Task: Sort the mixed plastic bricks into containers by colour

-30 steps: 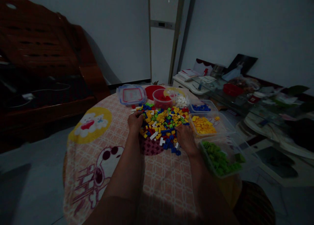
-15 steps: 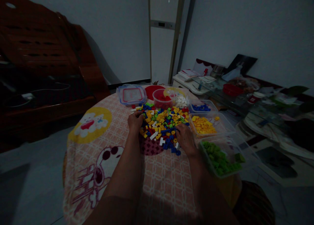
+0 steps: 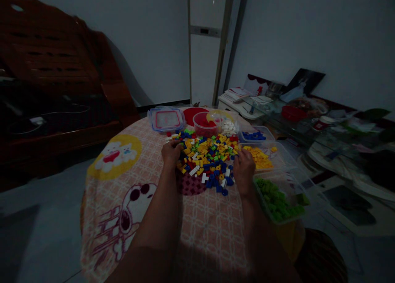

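A mixed pile of toy building bricks (image 3: 205,153) in yellow, blue, green, red and white lies on the table. My left hand (image 3: 171,152) rests at the pile's left edge with its fingers bent together; whatever they hold is hidden. At the right edge of the pile, my right hand (image 3: 245,168) is closed, its fingertips pinched beside the clear box of yellow bricks (image 3: 288,161). Anything in that pinch is too small and dark to make out. Nearer to me stands a clear box of green bricks (image 3: 282,220), and farther back a clear box of blue bricks (image 3: 270,138).
Behind the pile are a round clear tub (image 3: 206,131) with red pieces, a heap of white pieces (image 3: 228,126) and a blue-rimmed lid (image 3: 166,119). A patterned cloth (image 3: 212,233) covers the round table. A cluttered glass side table (image 3: 268,110) stands to the right.
My right hand has moved rightward from over the pile to its right edge, by the yellow box, uncovering blue and white bricks. My left hand has stayed nearly still.
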The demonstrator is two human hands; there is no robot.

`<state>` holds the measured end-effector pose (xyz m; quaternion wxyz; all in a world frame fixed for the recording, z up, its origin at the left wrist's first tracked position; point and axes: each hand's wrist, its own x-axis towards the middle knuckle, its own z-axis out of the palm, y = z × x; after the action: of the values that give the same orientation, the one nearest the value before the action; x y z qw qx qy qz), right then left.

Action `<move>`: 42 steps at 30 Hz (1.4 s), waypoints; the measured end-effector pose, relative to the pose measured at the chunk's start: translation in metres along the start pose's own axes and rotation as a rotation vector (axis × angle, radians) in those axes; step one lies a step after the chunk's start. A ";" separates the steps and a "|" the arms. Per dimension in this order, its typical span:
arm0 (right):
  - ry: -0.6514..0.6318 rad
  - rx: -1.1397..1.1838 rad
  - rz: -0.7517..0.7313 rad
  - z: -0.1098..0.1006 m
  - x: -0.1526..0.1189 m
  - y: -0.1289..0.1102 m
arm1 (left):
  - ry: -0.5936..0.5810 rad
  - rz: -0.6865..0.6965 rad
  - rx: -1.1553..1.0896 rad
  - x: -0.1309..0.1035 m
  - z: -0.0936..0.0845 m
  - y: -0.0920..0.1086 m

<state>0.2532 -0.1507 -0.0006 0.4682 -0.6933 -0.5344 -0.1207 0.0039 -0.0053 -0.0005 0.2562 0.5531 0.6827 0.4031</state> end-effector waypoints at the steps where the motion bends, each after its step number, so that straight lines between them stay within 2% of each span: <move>1: 0.073 -0.014 0.007 -0.002 0.002 0.003 | 0.002 -0.002 -0.002 0.000 0.000 0.000; 3: 0.161 -0.047 0.012 -0.005 0.004 0.006 | 0.003 0.000 -0.009 0.000 0.000 0.000; 6: 0.161 -0.065 0.000 -0.007 0.005 0.005 | 0.000 -0.002 -0.002 0.000 0.000 0.000; 8: 0.084 -0.038 -0.029 -0.003 0.002 0.002 | 0.001 -0.003 0.012 0.001 0.000 -0.001; 15: -0.320 -0.003 -0.127 0.020 -0.012 -0.008 | 0.007 0.017 0.012 0.002 0.000 -0.002; 18: -0.418 -0.030 -0.134 0.026 -0.015 -0.006 | 0.002 0.016 0.018 0.002 0.001 -0.002; 22: -0.467 -0.024 -0.122 0.031 -0.017 -0.002 | 0.004 0.012 0.015 0.002 0.002 -0.002; 28: -0.410 0.030 -0.112 0.032 -0.019 -0.002 | -0.001 0.015 -0.011 0.002 0.002 -0.003; 38: -0.262 0.103 -0.078 0.018 -0.011 -0.009 | 0.001 0.009 0.001 0.003 0.003 -0.004; 42: -0.135 0.098 -0.042 0.008 -0.008 -0.010 | -0.001 0.026 0.020 0.004 0.002 -0.004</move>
<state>0.2386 -0.1494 -0.0044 0.4618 -0.6648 -0.5843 -0.0574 0.0026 -0.0015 -0.0042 0.2459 0.5646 0.6793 0.3992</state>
